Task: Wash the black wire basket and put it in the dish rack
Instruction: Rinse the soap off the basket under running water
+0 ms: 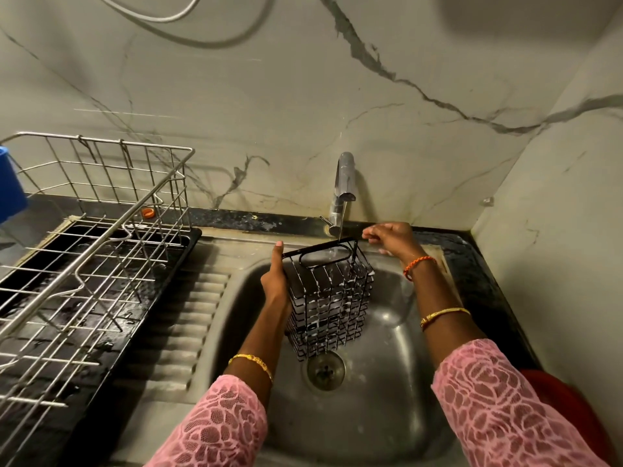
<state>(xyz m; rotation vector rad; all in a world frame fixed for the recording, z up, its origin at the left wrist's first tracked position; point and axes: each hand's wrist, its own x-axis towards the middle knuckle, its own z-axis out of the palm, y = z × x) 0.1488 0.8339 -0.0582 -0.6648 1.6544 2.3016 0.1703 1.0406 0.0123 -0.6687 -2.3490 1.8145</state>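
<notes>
Pink lace sleeves (215,429) lead up to the left hand (274,284), which clasps the black wire basket (332,298) by its left side, thumb along the rim, holding it tilted over the sink (387,416) beneath the tap (344,183). A thin stream falls into the basket, where white suds cling to the wires, while the right hand (391,239) hovers loose-fingered just beside the far rim, holding nothing. This looks like the rinse; next comes turning the basket to clear the suds, then carrying it left to the dish rack (94,251).

The tap (344,183) overhangs the black wire basket (332,291); leftward, the dish rack (101,210) lies open-topped.
</notes>
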